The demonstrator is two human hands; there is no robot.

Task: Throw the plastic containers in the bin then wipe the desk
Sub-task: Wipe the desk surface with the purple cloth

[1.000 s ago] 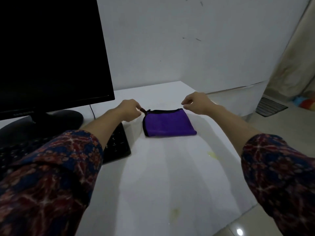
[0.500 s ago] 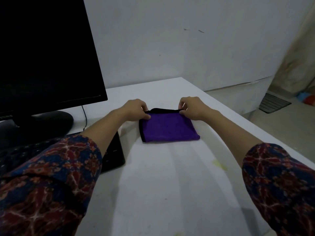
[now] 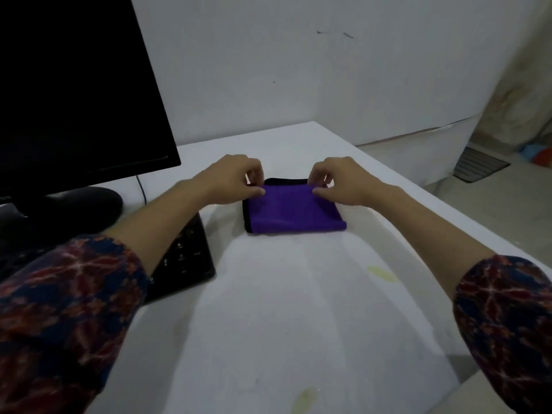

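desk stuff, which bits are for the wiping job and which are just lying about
For the job:
purple cloth
desk
yellowish stains
left hand
right hand

Just there:
monitor
keyboard

Folded purple cloth (image 3: 291, 209) flat on desk (image 3: 268, 324)

Single head view, looking down, desk (image 3: 298, 324) close.

dim, cool, even light with low contrast. soft double shadows spread from both forearms across the white desk (image 3: 268, 339). the monitor (image 3: 74, 85) reads pure black. the sleeves look blurred, and wide-angle distortion bends the frame edges.
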